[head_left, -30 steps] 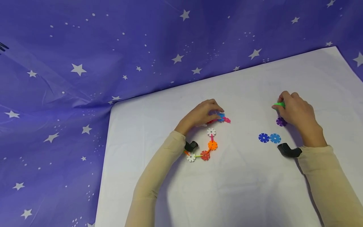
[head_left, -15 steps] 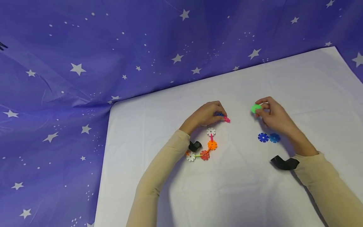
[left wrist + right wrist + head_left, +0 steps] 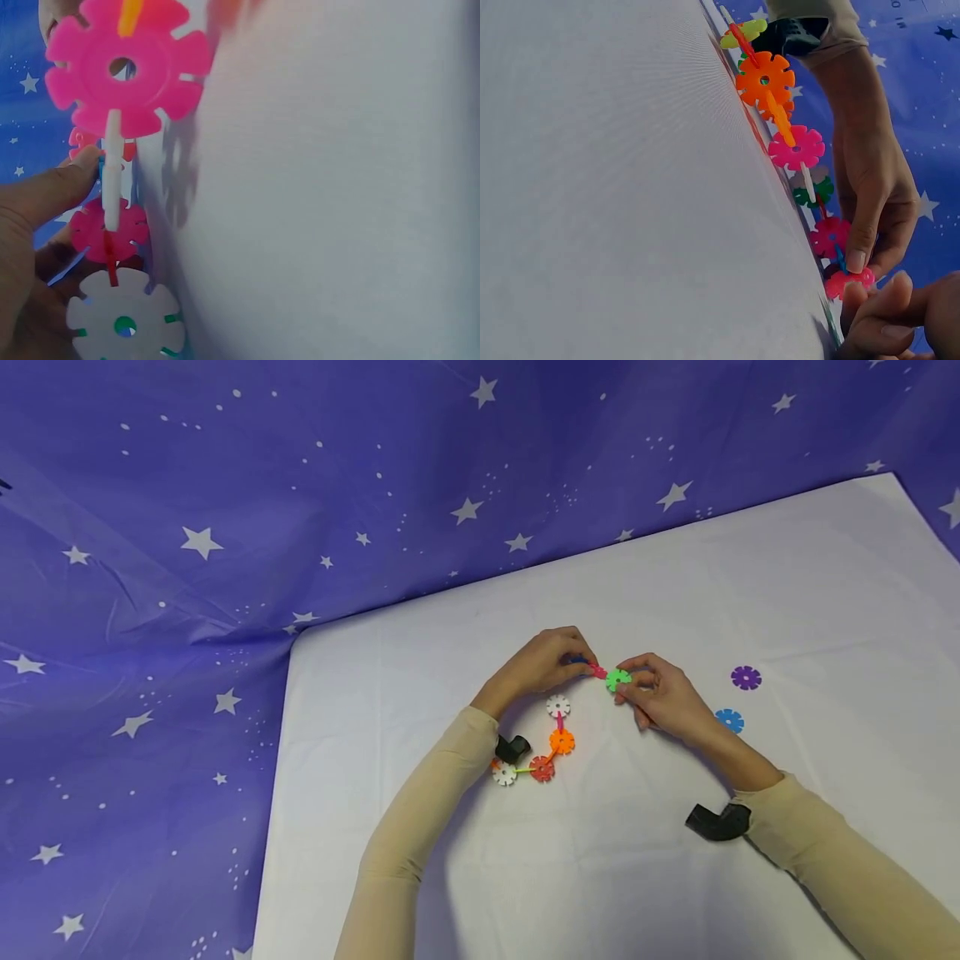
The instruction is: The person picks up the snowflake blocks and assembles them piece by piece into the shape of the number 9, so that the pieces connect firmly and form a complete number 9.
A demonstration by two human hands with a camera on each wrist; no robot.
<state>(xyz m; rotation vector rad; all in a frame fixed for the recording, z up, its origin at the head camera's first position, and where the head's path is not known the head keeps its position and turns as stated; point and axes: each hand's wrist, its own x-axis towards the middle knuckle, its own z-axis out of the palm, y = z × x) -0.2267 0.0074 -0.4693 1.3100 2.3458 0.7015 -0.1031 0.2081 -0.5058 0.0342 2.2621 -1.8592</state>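
My left hand (image 3: pixel 546 662) pinches a blue notched disc (image 3: pixel 577 658) near the end of a chain of slotted snowflake discs. A pink disc (image 3: pixel 597 671) ends that chain. My right hand (image 3: pixel 663 700) pinches a green disc (image 3: pixel 618 681) between thumb and fingers, right beside the pink one; I cannot tell whether their slots engage. The chain curves back through a white disc (image 3: pixel 558 707), an orange disc (image 3: pixel 562 742) and a red disc (image 3: pixel 542 769). The left wrist view has a large pink disc (image 3: pixel 150 90) up close, with the left thumb (image 3: pixel 56 191) behind it.
A loose purple disc (image 3: pixel 746 677) lies on the white tabletop (image 3: pixel 600 877) at the right. Nearer, a light blue disc (image 3: pixel 729 721) is partly covered by the right forearm. A purple star-patterned cloth (image 3: pixel 405 468) hangs behind the table.
My right hand has carried the green disc leftward from near the purple disc to the chain's pink end. My left hand stays near its place. The dark blue disc is now hidden by the right arm.
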